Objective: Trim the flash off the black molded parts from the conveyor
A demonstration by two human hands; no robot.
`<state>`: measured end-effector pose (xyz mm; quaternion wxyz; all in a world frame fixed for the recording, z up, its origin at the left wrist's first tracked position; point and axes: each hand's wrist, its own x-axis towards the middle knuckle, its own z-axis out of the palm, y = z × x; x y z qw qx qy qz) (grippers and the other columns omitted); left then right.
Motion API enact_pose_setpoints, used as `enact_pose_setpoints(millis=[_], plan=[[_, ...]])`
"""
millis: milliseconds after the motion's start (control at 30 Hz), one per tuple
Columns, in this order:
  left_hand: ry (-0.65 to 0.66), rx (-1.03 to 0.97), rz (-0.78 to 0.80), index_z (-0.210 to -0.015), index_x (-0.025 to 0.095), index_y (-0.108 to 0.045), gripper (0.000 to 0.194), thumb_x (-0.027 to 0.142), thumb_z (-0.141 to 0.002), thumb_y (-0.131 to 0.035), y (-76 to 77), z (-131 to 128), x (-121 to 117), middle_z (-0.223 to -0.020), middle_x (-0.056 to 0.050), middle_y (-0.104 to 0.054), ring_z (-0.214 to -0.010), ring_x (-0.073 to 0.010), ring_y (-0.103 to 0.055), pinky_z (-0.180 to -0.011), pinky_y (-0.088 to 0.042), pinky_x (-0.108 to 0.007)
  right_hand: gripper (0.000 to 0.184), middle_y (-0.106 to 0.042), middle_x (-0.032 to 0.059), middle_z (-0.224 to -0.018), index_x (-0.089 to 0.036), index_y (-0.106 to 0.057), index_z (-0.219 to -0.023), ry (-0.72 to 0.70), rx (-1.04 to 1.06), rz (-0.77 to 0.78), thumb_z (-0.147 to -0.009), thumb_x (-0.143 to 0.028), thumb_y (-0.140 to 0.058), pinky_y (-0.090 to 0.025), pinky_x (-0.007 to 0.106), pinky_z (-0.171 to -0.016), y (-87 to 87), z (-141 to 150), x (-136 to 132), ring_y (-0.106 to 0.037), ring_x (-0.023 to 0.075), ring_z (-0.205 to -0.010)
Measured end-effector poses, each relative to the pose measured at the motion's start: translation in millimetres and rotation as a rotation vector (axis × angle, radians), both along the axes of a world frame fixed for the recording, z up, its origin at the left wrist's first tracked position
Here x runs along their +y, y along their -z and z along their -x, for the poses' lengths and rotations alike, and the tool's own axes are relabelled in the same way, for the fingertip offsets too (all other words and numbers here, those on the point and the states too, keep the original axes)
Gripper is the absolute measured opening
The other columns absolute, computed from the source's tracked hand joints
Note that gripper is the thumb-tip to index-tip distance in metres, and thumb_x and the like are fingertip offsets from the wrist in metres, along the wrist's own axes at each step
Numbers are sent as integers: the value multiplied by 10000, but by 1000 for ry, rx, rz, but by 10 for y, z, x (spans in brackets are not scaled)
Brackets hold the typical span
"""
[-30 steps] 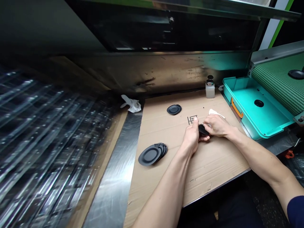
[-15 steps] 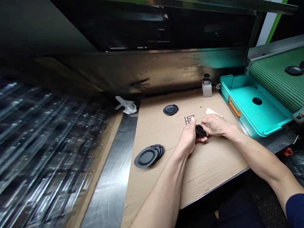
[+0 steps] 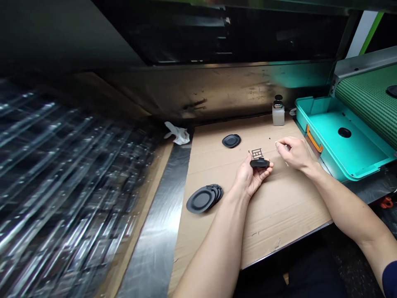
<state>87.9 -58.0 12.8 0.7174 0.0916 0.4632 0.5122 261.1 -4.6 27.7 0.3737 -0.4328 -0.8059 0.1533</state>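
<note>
My left hand (image 3: 252, 176) holds a black oval plastic part (image 3: 259, 163), seen nearly edge-on, with the thumb on one side and the fingers underneath. Just right of it and apart from it, my right hand (image 3: 294, 153) is pinched on a white wipe, of which only bits show at the fingertips; cloth or paper, I cannot tell. Fanned out left of my forearm lies a stack of black oval parts (image 3: 201, 199). Farther back sits another small group of black oval parts (image 3: 231, 141). Dark printed marks (image 3: 257, 153) show on the cardboard behind my left hand.
Cardboard (image 3: 279, 219) covers the worktop. At its back stands a pump bottle (image 3: 278, 115). A turquoise tray (image 3: 356, 153) with a black disc (image 3: 344, 132) is at right, beside a green conveyor belt (image 3: 369, 89). A crumpled white glove or cloth (image 3: 179, 134) lies back left.
My right hand has drawn away from the black part to the right. My left hand has opened up around the part, which now shows more. The view has shifted slightly left.
</note>
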Motion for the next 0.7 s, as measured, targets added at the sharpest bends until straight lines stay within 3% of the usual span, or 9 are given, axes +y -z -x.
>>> enact_pose_setpoints(millis=[267, 433, 600, 700], plan=[[28, -57, -2, -1010, 37, -636, 628, 476, -1088, -194, -21, 39, -16, -640, -140, -697, -471, -150, -657, -445, -552, -187, 274, -640, -2, -690, -183, -667, -713, 33, -126, 103, -938, -267, -536, -314, 262, -635, -110, -18, -59, -494, 117, -629], [26, -32, -69, -1049, 76, -648, 600, 565, -1058, -303, 21, 57, -17, -784, -159, -740, -587, -176, -709, -514, -589, -230, 460, -468, -30, -528, -189, -539, -581, -16, -236, 170, -968, -437, -532, -233, 286, -586, -50, -75, -2, -371, 107, -548], [-62, 8, -227, -1211, 163, -649, 453, 527, -1038, -442, 97, 26, -42, -998, -119, -738, -794, -194, -742, -695, -622, -305, 490, -510, 0, -583, -180, -488, -574, 151, -116, 36, -988, -440, -472, -232, 298, -607, 48, -157, 156, -411, 113, -601], [-166, 256, -297, -1181, 151, -678, 450, 526, -1021, -487, 69, 69, -38, -1009, -109, -713, -760, -174, -723, -646, -578, -274, 490, -483, -1, -542, -184, -478, -556, 248, -132, 82, -971, -443, -489, -215, 313, -589, 169, -194, 250, -388, 114, -563]])
